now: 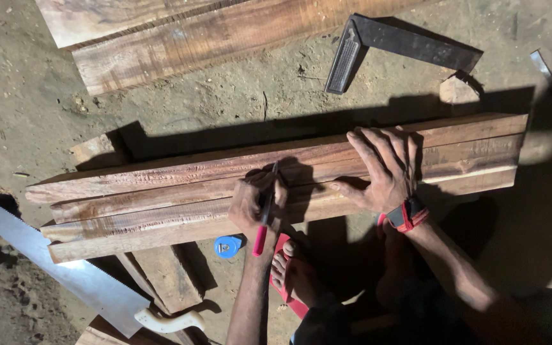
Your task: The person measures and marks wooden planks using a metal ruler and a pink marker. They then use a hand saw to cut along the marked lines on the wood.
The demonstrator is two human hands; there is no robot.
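Observation:
My left hand grips a pen with a red lower end and a dark tip, and the tip touches the long wooden planks lying side by side on the ground. My right hand, with a red-strapped watch on the wrist, lies flat with spread fingers on the same planks, a little to the right of the pen. The planks rest on a short cross piece of wood.
A dark metal try square lies on the dirt beyond the planks. Two more boards lie at the top. A handsaw with a white handle lies lower left. A blue tape measure sits by my foot in a red sandal.

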